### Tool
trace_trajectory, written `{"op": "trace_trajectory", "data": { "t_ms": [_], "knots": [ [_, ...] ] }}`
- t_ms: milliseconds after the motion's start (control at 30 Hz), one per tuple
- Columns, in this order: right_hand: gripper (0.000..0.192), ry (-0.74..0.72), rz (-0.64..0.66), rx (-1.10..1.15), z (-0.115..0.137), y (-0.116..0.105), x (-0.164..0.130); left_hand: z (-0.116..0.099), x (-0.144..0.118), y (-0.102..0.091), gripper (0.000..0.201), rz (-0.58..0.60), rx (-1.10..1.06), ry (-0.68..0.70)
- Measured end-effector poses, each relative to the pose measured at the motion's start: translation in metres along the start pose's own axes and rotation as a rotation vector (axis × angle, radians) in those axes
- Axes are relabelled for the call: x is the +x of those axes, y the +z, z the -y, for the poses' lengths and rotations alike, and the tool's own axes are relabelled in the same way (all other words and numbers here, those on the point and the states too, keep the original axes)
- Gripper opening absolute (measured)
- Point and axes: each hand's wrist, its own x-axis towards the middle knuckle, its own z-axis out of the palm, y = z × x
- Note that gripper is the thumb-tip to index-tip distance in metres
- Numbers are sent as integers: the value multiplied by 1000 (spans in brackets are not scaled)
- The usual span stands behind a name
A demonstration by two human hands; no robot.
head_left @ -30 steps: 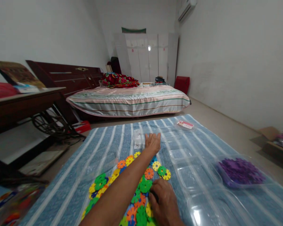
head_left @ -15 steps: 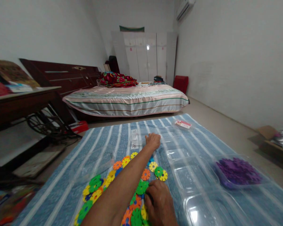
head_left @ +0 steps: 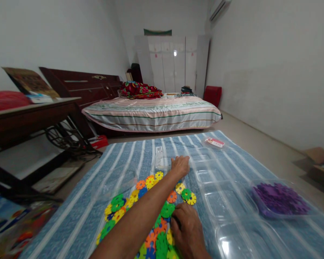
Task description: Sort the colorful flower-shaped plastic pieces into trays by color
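Note:
My left arm reaches across a spread of flower-shaped plastic discs (head_left: pixel 162 237) in green, yellow, orange and blue. Beyond them, my left hand (head_left: pixel 180 165) is bent with its fingers curled down at the near side of a clear plastic container (head_left: pixel 164 162). Its fingertips are hidden, so what they hold is unclear. My right hand (head_left: pixel 187 226) rests at the right edge of the discs, fingers curled inward beside a green disc (head_left: pixel 167 209). Whatever lies under those fingers is covered. A yellow disc (head_left: pixel 191 198) lies just above it.
Clear empty-looking containers (head_left: pixel 224 199) line the right of the striped cloth (head_left: pixel 81 216). One tub holds purple pieces (head_left: pixel 279 198). A clear lid (head_left: pixel 113 183) lies left. At the back are a small red-and-white box (head_left: pixel 215 142) and a bed (head_left: pixel 153 115).
The whole view has shifted, with things appearing a little further right. Both hands keep nearly the same places over the cloth; the left fingers look slightly more raised at the knuckles.

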Motion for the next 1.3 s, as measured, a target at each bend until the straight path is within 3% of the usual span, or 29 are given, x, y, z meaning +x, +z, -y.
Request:
{"op": "trace_trajectory", "data": {
  "t_ms": [167, 367, 733, 867, 1133, 1300],
  "knots": [
    [20, 2, 14, -18, -3, 0, -2, 7, -11, -2, 54, -9, 27, -37],
    [20, 17, 52, -11, -4, -3, -2, 19, -21, 8, 31, 13, 75, -29],
    [18, 36, 114, 14, -5, -8, -4, 13, -12, 14, 37, 11, 74, 21],
    [19, 39, 123, 10, -6, -10, -5, 12, -17, 13, 36, -44, 72, 50],
    [18, 53, 124, -7, -5, -12, -5, 16, -79, 1, 24, -142, 23, 148],
    [19, 48, 138, -7, -7, -14, -4, 52, -135, 9, 22, -265, -49, 128]
  ]
}}
